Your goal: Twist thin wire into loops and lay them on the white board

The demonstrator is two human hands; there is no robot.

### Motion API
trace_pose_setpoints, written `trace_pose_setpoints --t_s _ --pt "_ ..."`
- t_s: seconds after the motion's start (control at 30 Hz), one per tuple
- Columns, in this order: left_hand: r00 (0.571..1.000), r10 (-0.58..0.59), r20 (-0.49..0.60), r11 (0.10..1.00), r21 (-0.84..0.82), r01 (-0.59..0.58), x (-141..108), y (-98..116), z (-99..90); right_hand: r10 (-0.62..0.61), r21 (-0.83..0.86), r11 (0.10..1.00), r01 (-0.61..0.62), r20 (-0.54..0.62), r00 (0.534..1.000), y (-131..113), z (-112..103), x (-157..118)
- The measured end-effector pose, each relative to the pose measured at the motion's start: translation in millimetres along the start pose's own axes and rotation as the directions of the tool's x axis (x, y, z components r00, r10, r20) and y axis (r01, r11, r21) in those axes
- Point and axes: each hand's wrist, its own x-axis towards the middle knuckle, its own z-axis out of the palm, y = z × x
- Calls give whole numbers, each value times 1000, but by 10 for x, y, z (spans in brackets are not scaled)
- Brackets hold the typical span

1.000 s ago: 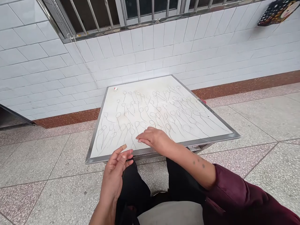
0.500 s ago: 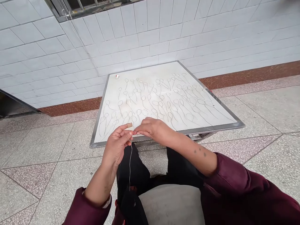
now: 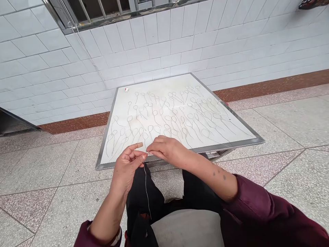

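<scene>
My left hand pinches a thin pale cord between thumb and forefinger, near the table's front edge. A tan band is wrapped round one of its raised fingertips. From the pinch the cord hangs down over my dark trousers. My right hand meets the left at the fingertips, its thumb and forefinger also closed on the cord's upper end. What the cord forms between the fingertips is too small to make out. Beyond my hands, many looped cords with long tails lie spread over the white tabletop.
The table has a grey metal rim and stands against a white tiled wall. A small white and red object sits at its far left corner. A barred window is above. Speckled floor surrounds the table.
The view has tilted up slightly, so table and hands appear lower. My fingertips stay together on the cord. Its hanging tail has swung to the right.
</scene>
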Motion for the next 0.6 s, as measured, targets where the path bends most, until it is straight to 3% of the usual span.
trace_pose_setpoints --t_s 0.33,0.6 --pt "996 81 -48 996 41 -80 23 -55 26 -54 -64 996 54 4 999 -67 -4 2" --pt "993 107 -53 991 82 -103 13 -54 -9 -51 14 999 51 12 999 -49 -31 -4"
